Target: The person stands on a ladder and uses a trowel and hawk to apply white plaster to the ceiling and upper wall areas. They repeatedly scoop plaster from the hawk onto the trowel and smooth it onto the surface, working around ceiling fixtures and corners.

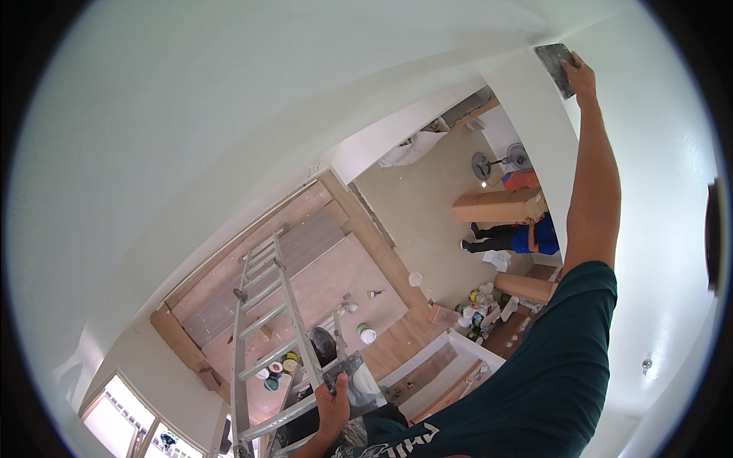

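My right hand is stretched up at the upper right, closed around the edge of a dark, smeared scraper blade. This flat square blade lies against the pale wall, close to the corner where it meets the ceiling. Low in the view, my left hand grips a flat, grey-smeared putty plate; its exact kind is unclear. The plate is held next to the rail of an aluminium stepladder, which stands below me. Whether the left hand also touches the ladder, I cannot tell.
Far below, a person in blue lies or sits by a long cardboard box. Grey fans stand beyond. Tubs, a brush and tape rolls lie on the covered floor. Clutter is piled at right.
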A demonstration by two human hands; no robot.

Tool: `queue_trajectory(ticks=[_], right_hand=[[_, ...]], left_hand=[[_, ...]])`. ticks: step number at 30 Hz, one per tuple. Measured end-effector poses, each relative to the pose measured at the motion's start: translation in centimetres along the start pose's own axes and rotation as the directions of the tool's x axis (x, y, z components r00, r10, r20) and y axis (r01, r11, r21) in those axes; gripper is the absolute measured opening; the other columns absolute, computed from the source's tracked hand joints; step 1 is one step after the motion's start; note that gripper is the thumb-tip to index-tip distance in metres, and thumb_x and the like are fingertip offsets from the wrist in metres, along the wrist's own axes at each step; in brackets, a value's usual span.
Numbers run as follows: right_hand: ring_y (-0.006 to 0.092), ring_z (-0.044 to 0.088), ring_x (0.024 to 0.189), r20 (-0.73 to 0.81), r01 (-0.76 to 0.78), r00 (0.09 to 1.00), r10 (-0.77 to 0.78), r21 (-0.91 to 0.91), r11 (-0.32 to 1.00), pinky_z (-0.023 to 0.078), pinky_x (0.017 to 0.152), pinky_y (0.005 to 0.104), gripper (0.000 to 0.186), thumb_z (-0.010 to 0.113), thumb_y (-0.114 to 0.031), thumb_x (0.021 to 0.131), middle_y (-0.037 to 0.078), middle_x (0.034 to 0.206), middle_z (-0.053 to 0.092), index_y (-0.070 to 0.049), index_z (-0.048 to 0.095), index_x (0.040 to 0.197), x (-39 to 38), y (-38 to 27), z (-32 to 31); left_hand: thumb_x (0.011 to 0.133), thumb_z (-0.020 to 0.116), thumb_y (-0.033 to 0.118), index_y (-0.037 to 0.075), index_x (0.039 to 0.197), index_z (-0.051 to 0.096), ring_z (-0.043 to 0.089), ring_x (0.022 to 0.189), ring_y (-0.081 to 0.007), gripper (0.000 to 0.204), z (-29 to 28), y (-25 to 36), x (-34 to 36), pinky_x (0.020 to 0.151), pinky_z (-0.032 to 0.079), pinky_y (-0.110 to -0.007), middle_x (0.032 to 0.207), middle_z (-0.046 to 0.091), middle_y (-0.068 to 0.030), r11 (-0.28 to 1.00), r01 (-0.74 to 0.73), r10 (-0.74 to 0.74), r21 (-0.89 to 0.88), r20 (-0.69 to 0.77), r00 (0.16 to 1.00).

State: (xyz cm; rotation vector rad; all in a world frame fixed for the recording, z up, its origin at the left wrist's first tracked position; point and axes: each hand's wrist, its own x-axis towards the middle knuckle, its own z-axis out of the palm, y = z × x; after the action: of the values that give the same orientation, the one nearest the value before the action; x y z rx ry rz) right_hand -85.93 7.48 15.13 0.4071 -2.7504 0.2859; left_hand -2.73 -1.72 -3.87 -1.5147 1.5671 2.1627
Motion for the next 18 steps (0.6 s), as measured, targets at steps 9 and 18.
queue_trajectory(ticks=[9,18], right_hand=[[0.0139,0.058,0.084,0.09,-0.048,0.996,0.017,0.357,0.933,0.046,0.084,0.0294,0.063,0.074,-0.031,0.085,0.005,0.09,0.067,-0.012,0.055,0.142,-1.5,-0.8,-1.4],[0.019,0.059,0.097,0.144,-0.076,0.989,0.032,0.315,0.946,0.045,0.094,0.0336,0.064,0.074,-0.033,0.085,0.012,0.109,0.067,-0.012,0.055,0.142,-1.5,-0.9,-1.0]], left_hand=[[0.1,0.06,0.021,-0.009,0.117,0.055,0.052,0.091,-0.0187,0.035,-0.1,-1.1,0.3,0.087,0.045,-0.035,0.098,0.062,-0.0129,1.0,-0.018,0.019,-0.015,0.013,1.0],[0.1,0.06,0.021,-0.008,0.102,0.057,0.048,0.079,-0.0134,0.03,0.0,0.5,0.0,0.072,0.044,-0.032,0.085,0.058,-0.0061,0.999,0.014,-0.015,0.032,0.005,1.0]])
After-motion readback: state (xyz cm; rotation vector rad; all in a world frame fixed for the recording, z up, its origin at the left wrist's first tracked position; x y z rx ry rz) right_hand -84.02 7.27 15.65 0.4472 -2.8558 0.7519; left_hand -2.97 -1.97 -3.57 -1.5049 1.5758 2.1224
